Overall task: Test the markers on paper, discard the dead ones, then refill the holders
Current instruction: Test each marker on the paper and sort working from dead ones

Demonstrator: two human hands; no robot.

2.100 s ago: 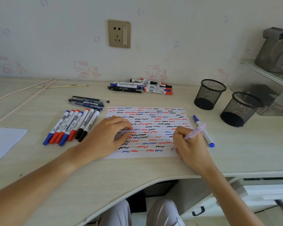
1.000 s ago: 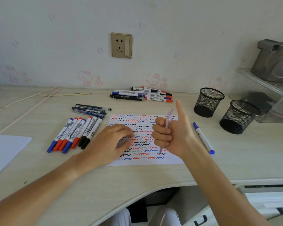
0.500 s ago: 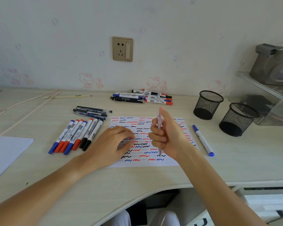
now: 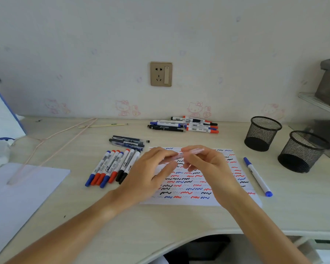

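Note:
Both hands hold a pale pink pen (image 4: 191, 151) level above the test paper (image 4: 194, 187), which is covered in red, blue and black squiggles. My right hand (image 4: 208, 168) pinches its right part and my left hand (image 4: 152, 168) pinches its left end. The pen is blurred. A row of several capped markers (image 4: 112, 168) lies left of the paper, with dark pens (image 4: 128, 142) behind them. A second pile of markers (image 4: 187, 124) lies near the wall. One blue marker (image 4: 257, 176) lies right of the paper. Two black mesh holders (image 4: 262, 133) (image 4: 303, 151) stand at the right.
A white sheet (image 4: 17, 191) lies at the left front, with a pink cord (image 4: 61, 141) running over it toward the wall. A thin stick (image 4: 103, 125) lies at the back. A clear shelf unit (image 4: 322, 105) stands far right. The desk edge curves in at the front.
My right hand lifted the pink pen off the paper and turned it level. My left hand left the paper and took the pen's other end. The view tilted up.

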